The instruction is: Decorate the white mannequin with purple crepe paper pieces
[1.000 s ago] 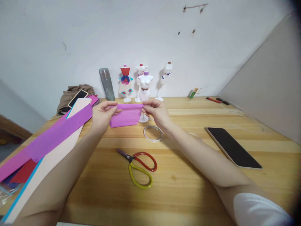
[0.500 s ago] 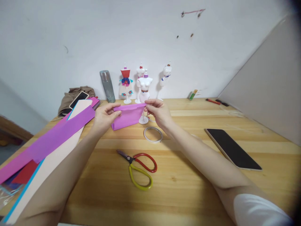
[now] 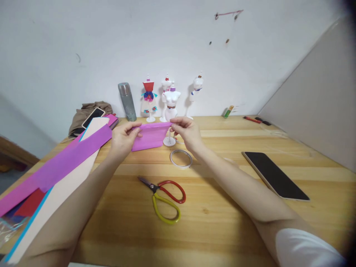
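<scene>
A pink-purple sheet [image 3: 151,137] is stretched between my two hands above the table, its top edge folded. My left hand [image 3: 124,137] pinches its upper left corner. At the upper right corner my right hand [image 3: 187,133] pinches it between thumb and fingers. Just behind stands a white mannequin [image 3: 172,98] with a purple neck band and a brown waist band, its base partly beside the sheet. A roll of narrow tape [image 3: 181,159] lies below my right hand. Nearer to me are scissors [image 3: 161,198] with one red and one yellow handle, blades apart.
Colored sheets [image 3: 75,159] lie at the left under my forearm. A grey flask [image 3: 127,102] and several small mannequins, one in a red top [image 3: 148,89], stand by the wall. A dark tablet [image 3: 275,175] lies right; a green tube [image 3: 228,111] stands behind.
The sheet has tilted and its lower edge has shifted slightly left. My fingers have moved a little along its top edge; both hands still hold it.
</scene>
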{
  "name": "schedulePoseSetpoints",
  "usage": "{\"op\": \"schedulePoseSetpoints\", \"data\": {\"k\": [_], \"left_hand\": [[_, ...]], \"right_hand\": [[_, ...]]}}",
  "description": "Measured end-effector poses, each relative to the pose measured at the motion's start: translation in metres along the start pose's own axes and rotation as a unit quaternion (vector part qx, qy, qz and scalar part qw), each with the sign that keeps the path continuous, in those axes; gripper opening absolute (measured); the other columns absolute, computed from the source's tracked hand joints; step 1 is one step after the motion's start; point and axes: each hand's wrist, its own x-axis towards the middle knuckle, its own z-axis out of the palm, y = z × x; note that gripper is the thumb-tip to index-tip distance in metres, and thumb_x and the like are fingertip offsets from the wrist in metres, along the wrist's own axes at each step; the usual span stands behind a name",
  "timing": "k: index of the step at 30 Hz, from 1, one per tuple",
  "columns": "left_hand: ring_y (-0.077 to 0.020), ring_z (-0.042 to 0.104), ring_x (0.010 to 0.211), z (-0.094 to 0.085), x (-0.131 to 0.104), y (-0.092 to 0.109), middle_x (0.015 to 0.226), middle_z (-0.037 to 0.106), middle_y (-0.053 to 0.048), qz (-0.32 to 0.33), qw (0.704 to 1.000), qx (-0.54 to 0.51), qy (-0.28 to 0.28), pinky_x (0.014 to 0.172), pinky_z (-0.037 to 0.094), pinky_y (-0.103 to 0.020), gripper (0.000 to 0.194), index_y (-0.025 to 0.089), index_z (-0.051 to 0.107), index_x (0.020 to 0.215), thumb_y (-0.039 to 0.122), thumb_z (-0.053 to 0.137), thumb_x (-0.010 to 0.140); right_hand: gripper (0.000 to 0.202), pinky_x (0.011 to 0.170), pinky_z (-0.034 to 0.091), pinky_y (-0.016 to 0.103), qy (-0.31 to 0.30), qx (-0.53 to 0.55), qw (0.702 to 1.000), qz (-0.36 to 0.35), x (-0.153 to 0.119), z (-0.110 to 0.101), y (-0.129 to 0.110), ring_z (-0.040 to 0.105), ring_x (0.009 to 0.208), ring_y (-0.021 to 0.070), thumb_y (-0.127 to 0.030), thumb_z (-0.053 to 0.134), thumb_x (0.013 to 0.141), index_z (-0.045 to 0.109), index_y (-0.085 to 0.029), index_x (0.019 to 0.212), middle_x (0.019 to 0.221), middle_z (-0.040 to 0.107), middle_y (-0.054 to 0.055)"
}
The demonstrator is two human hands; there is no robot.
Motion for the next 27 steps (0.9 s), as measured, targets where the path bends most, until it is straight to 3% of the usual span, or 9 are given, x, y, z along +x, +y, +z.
{"op": "schedulePoseSetpoints", "data": {"k": [5,9,13,18,27], "left_hand": [[-0.0165,0.069,0.066,-0.003,-0.001,-0.003,0.069,0.071,-0.001,0.092,0.991,0.094,-0.001,0.073,0.055,-0.032,0.023,0.018,0.078,0.097,0.027,0.061,0.084],[-0.0169,0.068,0.068,-0.004,-0.002,0.001,0.068,0.071,-0.001,0.116,0.985,0.125,-0.004,0.075,0.054,-0.032,0.021,0.018,0.076,0.096,0.027,0.06,0.086],[-0.0164,0.069,0.064,-0.001,-0.004,0.0,0.067,0.071,0.0,0.056,0.994,0.09,0.003,0.07,0.055,-0.031,0.02,0.017,0.073,0.094,0.029,0.062,0.083],[-0.0154,0.068,0.056,0.002,-0.002,-0.002,0.063,0.068,0.0,-0.027,1.0,0.002,0.003,0.059,0.055,-0.027,0.013,0.016,0.068,0.082,0.028,0.065,0.078],[-0.0148,0.066,0.046,-0.002,0.005,0.016,0.061,0.07,-0.002,-0.139,0.989,-0.042,-0.014,0.051,0.055,-0.025,0.007,0.015,0.062,0.073,0.02,0.066,0.076]], "right_hand": [[0.011,0.055,0.047,0.028,0.005,-0.046,0.999,-0.017,0.0,0.001,0.0,0.064,0.064,0.0165,-0.023,0.07,0.071,0.07,-0.019,0.081,0.067,0.067,0.001],[0.007,0.054,0.047,0.027,0.003,-0.069,0.997,-0.035,0.001,0.001,0.0,0.064,0.062,0.0156,-0.022,0.068,0.073,0.068,-0.019,0.079,0.065,0.066,0.0],[0.005,0.051,0.046,0.024,0.005,-0.079,0.997,-0.025,0.002,0.001,0.001,0.064,0.06,0.0145,-0.022,0.068,0.073,0.065,-0.019,0.076,0.064,0.065,-0.001],[0.007,0.049,0.045,0.021,0.012,-0.052,0.998,0.038,0.002,0.002,0.002,0.063,0.056,0.0119,-0.018,0.068,0.073,0.061,-0.019,0.074,0.06,0.065,-0.002],[0.019,0.046,0.044,0.019,-0.007,0.015,0.994,0.108,-0.001,0.005,0.0,0.062,0.051,0.0098,-0.025,0.077,0.07,0.06,-0.018,0.073,0.057,0.068,-0.001]]}}
